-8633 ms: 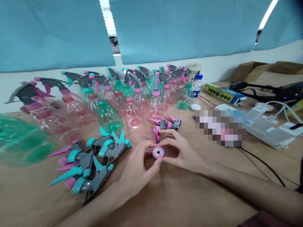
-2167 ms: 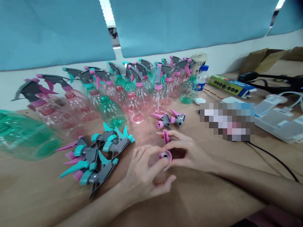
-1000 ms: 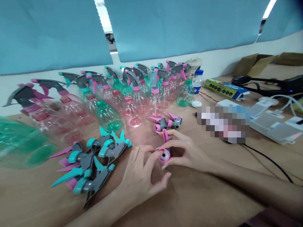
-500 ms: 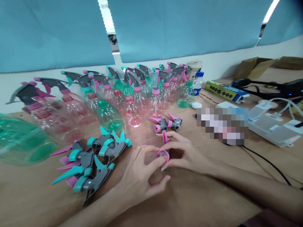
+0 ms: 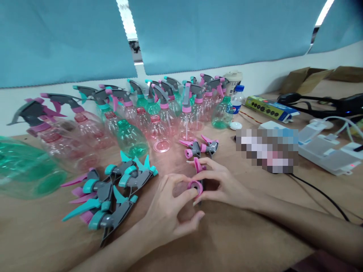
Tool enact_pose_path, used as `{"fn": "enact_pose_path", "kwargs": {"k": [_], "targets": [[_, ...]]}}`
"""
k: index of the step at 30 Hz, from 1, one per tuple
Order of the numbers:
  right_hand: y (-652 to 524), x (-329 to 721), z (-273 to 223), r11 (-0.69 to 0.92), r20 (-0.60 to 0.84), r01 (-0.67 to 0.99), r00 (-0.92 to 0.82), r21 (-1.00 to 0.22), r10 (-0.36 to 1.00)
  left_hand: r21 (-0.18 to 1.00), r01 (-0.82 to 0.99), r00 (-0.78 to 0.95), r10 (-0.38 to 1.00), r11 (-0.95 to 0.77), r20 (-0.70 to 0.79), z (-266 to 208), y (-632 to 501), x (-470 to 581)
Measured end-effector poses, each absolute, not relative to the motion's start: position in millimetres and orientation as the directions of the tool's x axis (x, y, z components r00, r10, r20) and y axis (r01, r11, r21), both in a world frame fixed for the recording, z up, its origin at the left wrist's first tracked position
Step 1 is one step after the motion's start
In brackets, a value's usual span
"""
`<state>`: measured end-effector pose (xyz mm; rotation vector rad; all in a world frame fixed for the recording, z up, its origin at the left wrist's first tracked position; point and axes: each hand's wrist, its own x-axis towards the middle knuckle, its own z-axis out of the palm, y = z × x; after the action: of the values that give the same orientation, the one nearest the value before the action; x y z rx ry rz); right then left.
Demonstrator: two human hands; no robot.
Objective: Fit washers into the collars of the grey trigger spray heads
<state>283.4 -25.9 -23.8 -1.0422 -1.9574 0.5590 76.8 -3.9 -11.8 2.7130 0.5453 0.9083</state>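
Observation:
A grey and pink trigger spray head (image 5: 199, 166) is held between both hands over the near part of the table, its round pink collar facing me. My right hand (image 5: 227, 183) grips it from the right, fingers above and below the collar. From the left, my left hand (image 5: 167, 202) has its fingertips closed on the collar's edge, with one finger at its opening. Two more pink spray heads (image 5: 210, 146) lie just beyond. To the left is a pile of turquoise and pink spray heads (image 5: 112, 202).
Behind stand several pink and green bottles, some with spray heads, some open like the green bottle (image 5: 131, 139). A green bottle (image 5: 22, 170) lies at far left. On the right are a power strip (image 5: 326, 153), a black cable (image 5: 317, 190), a yellow-blue box (image 5: 270, 108) and a drink bottle (image 5: 237, 100).
The spray head in my hands has turned very slightly. Both hands stay nearly in place, and everything else lies as before.

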Motion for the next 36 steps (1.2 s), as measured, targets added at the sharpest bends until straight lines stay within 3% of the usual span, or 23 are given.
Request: {"fn": "enact_pose_path", "kwargs": {"k": [9, 15, 18, 21, 24, 28, 31, 36], "targets": [[-27.2, 282.3, -25.6, 0.541, 0.45, 0.468, -0.3, -0.698, 0.841, 0.326, 0.379, 0.684, 0.5, -0.866, 0.531, -13.8, -3.9, 79.5], [-25.7, 283.2, -24.2, 0.548, 0.461, 0.465, -0.296, -0.696, 0.837, 0.347, 0.268, 0.721, 0.426, -0.899, 0.546, -11.7, -3.8, 77.4], [-24.6, 283.6, -21.7, 0.539, 0.458, 0.46, -0.284, -0.706, 0.842, 0.372, 0.303, 0.711, 0.468, -0.878, 0.525, -10.8, -3.3, 77.9], [-24.3, 282.4, -20.3, 0.529, 0.447, 0.476, -0.282, -0.703, 0.849, 0.45, 0.349, 0.664, 0.556, -0.822, 0.499, -9.4, -3.1, 77.3], [-22.2, 281.6, -17.7, 0.531, 0.452, 0.512, -0.282, -0.675, 0.846, 0.604, 0.319, 0.551, 0.661, -0.731, 0.509, -7.5, -2.2, 74.1], [-15.6, 282.3, -4.9, 0.503, 0.483, 0.594, -0.209, -0.628, 0.85, 0.73, 0.341, 0.454, 0.784, -0.592, 0.424, -7.5, -1.4, 70.3], [-11.2, 278.3, 12.9, 0.47, 0.484, 0.652, -0.176, -0.595, 0.857, 0.678, 0.399, 0.528, 0.759, -0.617, 0.38, -10.1, -1.9, 70.5], [-2.1, 246.0, 42.6, 0.557, 0.508, 0.688, -0.307, -0.466, 0.805, 0.556, 0.356, 0.642, 0.629, -0.751, 0.438, -18.9, -4.6, 72.7]]}}
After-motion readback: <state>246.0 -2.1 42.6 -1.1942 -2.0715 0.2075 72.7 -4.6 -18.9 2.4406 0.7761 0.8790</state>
